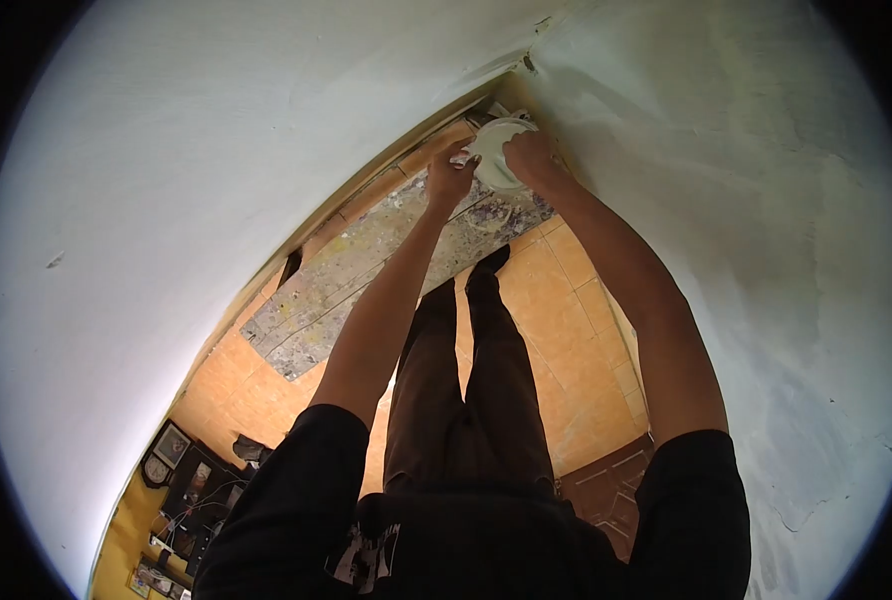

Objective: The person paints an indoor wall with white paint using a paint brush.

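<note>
A round, pale white tub [498, 172] is out in front of me, close to the corner where two walls meet, its open top facing up. My left hand [451, 180] has its thumb and fingers closed on the tub's left rim. Over the right side of the tub, my right hand [528, 156] is curled with its knuckles up; what it holds, if anything, is hidden under the fingers. Beneath both hands lies a paint-spattered plank platform [366, 255].
Whitish walls rise on the left [166, 180] and right [746, 200]. Orange floor tiles [546, 300] show far below. A brown panelled door [606, 490] is at lower right. Electronics with cables [201, 495] stand at lower left.
</note>
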{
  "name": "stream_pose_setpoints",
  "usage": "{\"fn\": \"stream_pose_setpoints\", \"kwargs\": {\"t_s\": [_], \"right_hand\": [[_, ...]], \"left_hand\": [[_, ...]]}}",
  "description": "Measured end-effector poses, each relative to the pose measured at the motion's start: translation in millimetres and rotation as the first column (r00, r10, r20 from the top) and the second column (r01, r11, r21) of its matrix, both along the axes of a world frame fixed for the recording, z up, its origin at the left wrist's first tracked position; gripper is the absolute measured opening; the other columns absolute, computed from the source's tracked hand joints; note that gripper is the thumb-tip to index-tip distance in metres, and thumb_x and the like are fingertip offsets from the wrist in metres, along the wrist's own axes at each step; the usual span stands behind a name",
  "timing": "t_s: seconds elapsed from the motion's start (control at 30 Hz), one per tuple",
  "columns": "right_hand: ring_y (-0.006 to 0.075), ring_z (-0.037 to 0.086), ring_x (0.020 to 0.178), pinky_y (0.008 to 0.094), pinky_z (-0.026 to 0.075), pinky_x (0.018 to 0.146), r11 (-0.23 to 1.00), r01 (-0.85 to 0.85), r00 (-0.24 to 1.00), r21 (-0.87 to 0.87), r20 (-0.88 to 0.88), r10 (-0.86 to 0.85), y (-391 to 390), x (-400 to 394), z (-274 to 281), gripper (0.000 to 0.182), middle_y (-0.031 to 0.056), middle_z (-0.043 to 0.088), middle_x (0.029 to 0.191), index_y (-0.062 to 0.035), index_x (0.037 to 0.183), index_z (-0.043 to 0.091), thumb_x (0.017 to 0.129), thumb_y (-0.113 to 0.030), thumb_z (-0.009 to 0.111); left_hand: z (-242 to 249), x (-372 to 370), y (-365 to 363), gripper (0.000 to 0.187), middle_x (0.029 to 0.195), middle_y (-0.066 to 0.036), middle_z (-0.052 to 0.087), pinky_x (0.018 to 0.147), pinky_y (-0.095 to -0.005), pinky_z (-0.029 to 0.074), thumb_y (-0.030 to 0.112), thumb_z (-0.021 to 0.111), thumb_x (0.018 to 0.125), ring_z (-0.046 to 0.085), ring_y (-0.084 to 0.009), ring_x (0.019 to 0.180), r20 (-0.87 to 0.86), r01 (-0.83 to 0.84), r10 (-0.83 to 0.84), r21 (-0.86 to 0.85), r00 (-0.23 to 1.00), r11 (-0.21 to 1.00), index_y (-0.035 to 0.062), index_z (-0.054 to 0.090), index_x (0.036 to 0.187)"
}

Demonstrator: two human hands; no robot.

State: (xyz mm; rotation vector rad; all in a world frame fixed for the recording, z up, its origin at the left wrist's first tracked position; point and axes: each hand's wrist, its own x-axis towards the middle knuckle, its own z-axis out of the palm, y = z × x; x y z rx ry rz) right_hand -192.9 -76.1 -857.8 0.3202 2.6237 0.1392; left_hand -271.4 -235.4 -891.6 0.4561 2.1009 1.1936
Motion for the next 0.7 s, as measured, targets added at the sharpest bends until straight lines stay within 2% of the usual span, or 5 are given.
{"fn": "stream_pose_setpoints", "kwargs": {"t_s": [0.03, 0.13, 0.47, 0.53, 0.7], "right_hand": [[0.0218, 0.07, 0.082, 0.0394, 0.055, 0.067, 0.997, -0.064, 0.989, 0.052, 0.135, 0.057, -1.8, 1.0, -3.4, 0.016, 0.006, 0.072, 0.087, -0.0131, 0.085, 0.074, 0.085, -0.015, 0.058], [0.0225, 0.07, 0.082, 0.0393, 0.055, 0.069, 0.991, 0.046, 0.965, -0.124, -0.251, -0.077, -1.1, 3.3, 7.5, 0.016, 0.0053, 0.072, 0.087, -0.0143, 0.087, 0.074, 0.084, -0.015, 0.059], [0.0241, 0.07, 0.081, 0.0392, 0.055, 0.07, 0.996, 0.049, 0.964, -0.073, -0.259, -0.067, 4.7, 21.5, -20.8, 0.014, 0.009, 0.071, 0.085, -0.0131, 0.083, 0.073, 0.082, -0.012, 0.059], [0.0246, 0.07, 0.08, 0.0397, 0.055, 0.07, 0.998, 0.011, 0.963, -0.057, -0.269, -0.026, 5.5, 16.7, 13.4, 0.014, 0.0089, 0.071, 0.083, -0.0126, 0.084, 0.073, 0.081, -0.013, 0.06], [0.0306, 0.069, 0.079, 0.0431, 0.054, 0.07, 0.99, 0.051, 0.983, -0.134, -0.167, -0.073, 17.5, 21.6, -6.5, 0.016, 0.0116, 0.07, 0.081, -0.0087, 0.083, 0.072, 0.082, -0.023, 0.065]], "left_hand": [[-1.4, 0.0, -2.1, 0.042, 0.108, -0.005, 0.07, 0.08, -0.0376, 0.054, 0.029, 0.072, 0.081, 0.069, -0.0198, 0.09, -0.019, -0.007, 0.007, 0.0, 1.0, 1.0, 0.0274, 0.065, 0.122], [-3.0, 0.4, 4.2, 0.041, 0.108, -0.005, 0.07, 0.081, -0.0375, 0.054, 0.029, 0.072, 0.082, 0.069, -0.02, 0.091, -0.009, -0.011, 0.011, -0.01, 1.0, 1.0, 0.0275, 0.065, 0.122], [28.6, -0.2, -1.4, 0.043, 0.111, -0.006, 0.069, 0.083, -0.0379, 0.053, 0.029, 0.072, 0.082, 0.069, -0.0212, 0.095, 0.048, -0.012, 0.015, -0.063, 0.999, 0.998, 0.026, 0.064, 0.125], [23.5, -1.1, 2.5, 0.043, 0.112, -0.007, 0.069, 0.083, -0.0372, 0.053, 0.03, 0.072, 0.082, 0.069, -0.0204, 0.095, 0.05, -0.001, 0.002, -0.032, 0.999, 0.999, 0.0259, 0.064, 0.125], [3.9, -1.2, 0.8, 0.043, 0.111, -0.007, 0.069, 0.082, -0.0361, 0.053, 0.031, 0.072, 0.082, 0.069, -0.0193, 0.093, 0.077, 0.0, 0.004, -0.045, 0.997, 0.999, 0.027, 0.065, 0.124]]}}
